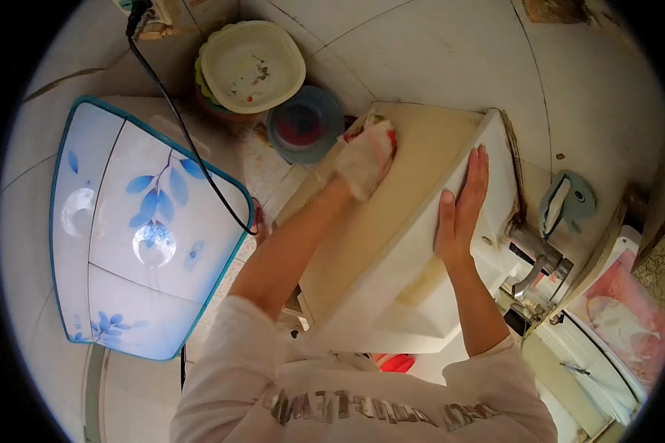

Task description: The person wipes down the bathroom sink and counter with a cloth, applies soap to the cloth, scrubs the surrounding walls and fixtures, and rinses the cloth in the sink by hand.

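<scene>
The left hand (362,164), mostly hidden by a pale cloth (380,144), is over the far left part of the beige surface (425,144); I cannot tell its grip. The right hand (462,210) lies on the sink (388,284), its grip spread, thumb apart from the fingers. A tap (536,269) stands right; a blue basin (334,111) sits just beyond the cloth, left.

white shirt (362,430) | block lettering (340,404) across chest | words unreadable
</scene>
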